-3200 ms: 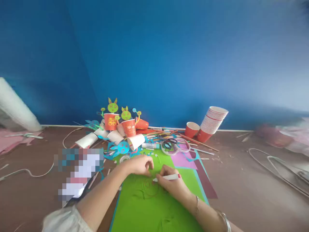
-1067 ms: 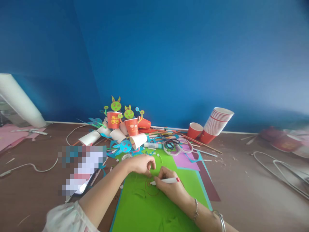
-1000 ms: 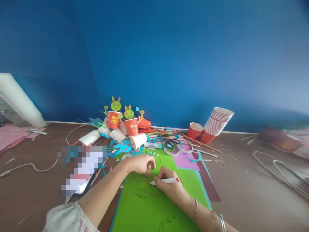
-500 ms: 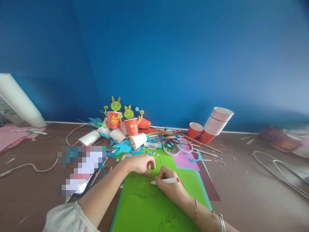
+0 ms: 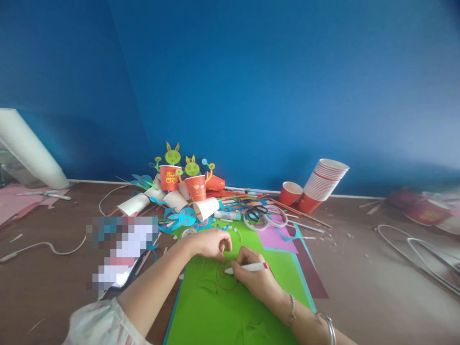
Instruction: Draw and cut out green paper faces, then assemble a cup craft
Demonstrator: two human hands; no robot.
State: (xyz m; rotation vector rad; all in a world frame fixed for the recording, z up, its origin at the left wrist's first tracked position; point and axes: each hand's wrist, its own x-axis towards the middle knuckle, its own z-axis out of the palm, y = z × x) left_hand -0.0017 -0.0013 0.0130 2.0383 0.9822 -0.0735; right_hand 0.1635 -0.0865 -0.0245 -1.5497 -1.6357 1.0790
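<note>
My right hand (image 5: 253, 275) is closed round a white marker (image 5: 253, 267) with a red end, its tip touching the green paper (image 5: 204, 316). Under the tip a small mark sits inside a thin red circle (image 5: 227, 289), partly covered by my fingers. My left hand (image 5: 212, 245) rests on the upper part of the sheet with its fingers curled downward and apart, holding nothing. Faint cut or creased lines show on the sheet left of the circle and near its lower edge.
Behind the sheet lie two rabbit-topped red cups (image 5: 196, 188), scissors (image 5: 256, 212), tape rolls (image 5: 276, 216), a glue stick (image 5: 227, 215) and a blue rabbit cutout (image 5: 187, 216). Stacked cups (image 5: 325, 179) lean at right. A phone (image 5: 127, 268) lies left, a cable (image 5: 413, 239) far right.
The marker has shifted very slightly, and the small mark inside the circle looks a little fuller. My left hand has stayed in place.
</note>
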